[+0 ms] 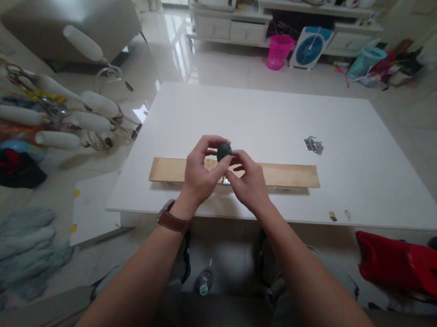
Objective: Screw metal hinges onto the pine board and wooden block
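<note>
A dark green rounded handle (224,151), seen nearly end-on, is gripped between the thumb and fingers of my left hand (202,169); its lower part is hidden. Close against it, my right hand (249,180) has its thumb and fingers drawn together in a pinch, and what lies between them cannot be made out. Both hands are over the middle of a long, narrow wooden board (291,175) on the white table. A small shiny metal piece (226,181) shows on the board just below my fingertips, partly covered by them.
Several metal hinges (314,144) lie together on the white tabletop (248,114), right of the board. Two small items (333,216) sit near its front edge. A red plastic object (405,266) stands at right. Under the table edge is a clear bottle (204,280).
</note>
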Available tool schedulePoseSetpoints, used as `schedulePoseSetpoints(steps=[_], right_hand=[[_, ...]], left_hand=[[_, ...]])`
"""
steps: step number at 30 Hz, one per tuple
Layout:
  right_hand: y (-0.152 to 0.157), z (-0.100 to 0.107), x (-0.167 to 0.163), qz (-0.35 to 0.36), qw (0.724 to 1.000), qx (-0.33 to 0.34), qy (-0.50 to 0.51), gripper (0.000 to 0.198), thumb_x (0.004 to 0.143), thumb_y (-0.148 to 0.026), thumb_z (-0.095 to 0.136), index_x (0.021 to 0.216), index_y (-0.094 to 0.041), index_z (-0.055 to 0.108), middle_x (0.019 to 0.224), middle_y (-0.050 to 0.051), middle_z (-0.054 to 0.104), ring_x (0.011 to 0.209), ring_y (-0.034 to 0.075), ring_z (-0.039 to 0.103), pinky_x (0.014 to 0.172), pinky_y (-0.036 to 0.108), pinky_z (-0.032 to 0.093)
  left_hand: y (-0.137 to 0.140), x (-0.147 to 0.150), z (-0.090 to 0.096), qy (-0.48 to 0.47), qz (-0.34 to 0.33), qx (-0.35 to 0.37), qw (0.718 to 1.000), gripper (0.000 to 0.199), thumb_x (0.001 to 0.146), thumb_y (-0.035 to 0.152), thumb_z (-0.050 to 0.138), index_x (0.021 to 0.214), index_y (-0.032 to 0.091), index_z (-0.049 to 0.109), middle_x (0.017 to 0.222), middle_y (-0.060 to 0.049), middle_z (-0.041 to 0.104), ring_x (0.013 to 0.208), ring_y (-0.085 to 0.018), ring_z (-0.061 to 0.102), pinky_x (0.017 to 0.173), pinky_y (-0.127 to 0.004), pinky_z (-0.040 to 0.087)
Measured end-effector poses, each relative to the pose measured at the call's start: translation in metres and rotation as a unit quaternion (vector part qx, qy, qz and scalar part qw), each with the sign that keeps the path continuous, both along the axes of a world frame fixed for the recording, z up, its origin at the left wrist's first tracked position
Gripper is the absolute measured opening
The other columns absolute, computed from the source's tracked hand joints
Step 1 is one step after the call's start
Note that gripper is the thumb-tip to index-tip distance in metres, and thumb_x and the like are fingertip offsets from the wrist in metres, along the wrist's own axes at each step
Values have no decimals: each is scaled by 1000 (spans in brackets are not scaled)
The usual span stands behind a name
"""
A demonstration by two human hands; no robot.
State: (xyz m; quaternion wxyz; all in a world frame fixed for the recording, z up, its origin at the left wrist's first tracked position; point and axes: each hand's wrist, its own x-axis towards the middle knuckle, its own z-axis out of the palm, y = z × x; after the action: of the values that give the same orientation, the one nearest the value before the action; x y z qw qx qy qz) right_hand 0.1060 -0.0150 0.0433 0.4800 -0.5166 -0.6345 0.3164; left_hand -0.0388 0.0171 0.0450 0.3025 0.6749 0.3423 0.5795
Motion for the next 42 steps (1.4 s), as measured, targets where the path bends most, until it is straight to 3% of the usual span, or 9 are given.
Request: schedulePoseSetpoints(steps=[3, 7, 16, 25, 33, 42], right_hand=[[2, -2, 0, -26, 999, 6, -27, 24, 81, -17, 69, 104, -25, 66, 97, 1, 76, 87, 20, 70, 79, 35, 57], [3, -4, -1, -32, 999, 9, -23, 25, 79, -17, 68, 102, -25, 65, 96, 1, 74, 86, 19, 68, 76, 33, 56], [0, -1, 1, 9, 1000, 2, 23, 25, 87, -21, 67, 112, -27, 65, 109, 3, 82, 98, 22, 78, 82, 37, 60], [1, -3, -1, -17, 1000, 17, 7, 22, 81, -20, 70, 101, -26, 65, 94, 0, 77, 87, 19, 73, 76, 33, 58], [-1, -1, -1, -6, 1000, 7, 23, 20, 87, -22, 69, 106, -27, 64, 100, 1, 81, 94, 21, 78, 78, 35, 59], [0, 0, -2, -33, 999, 10, -17, 18, 87, -22, 70, 104, -27, 64, 94, 0, 79, 89, 20, 75, 76, 33, 56]], left_hand=[[-3, 1, 4, 42, 37, 11, 998, 26, 84, 24, 83, 107, 25, 71, 106, -2, 71, 97, -17, 70, 83, -32, 60], [-3, 4, 3, 46, 44, 3, 998, 37, 85, 24, 83, 118, 25, 68, 104, -1, 72, 96, -16, 71, 85, -32, 59], [1, 1, -3, 3, -15, -13, 1000, 28, 96, 22, 66, 124, 26, 64, 114, -4, 75, 108, -19, 74, 91, -33, 61], [-3, 2, 4, 54, 70, -2, 996, 34, 86, 27, 83, 117, 24, 70, 104, -2, 74, 95, -16, 71, 84, -30, 59], [1, 0, -4, 10, -1, -28, 1000, 36, 94, 25, 72, 128, 27, 62, 112, -4, 76, 106, -19, 75, 88, -33, 61], [-1, 2, -2, 13, 15, -18, 1000, 31, 89, 28, 78, 118, 25, 66, 112, -4, 75, 103, -18, 73, 87, -32, 60]])
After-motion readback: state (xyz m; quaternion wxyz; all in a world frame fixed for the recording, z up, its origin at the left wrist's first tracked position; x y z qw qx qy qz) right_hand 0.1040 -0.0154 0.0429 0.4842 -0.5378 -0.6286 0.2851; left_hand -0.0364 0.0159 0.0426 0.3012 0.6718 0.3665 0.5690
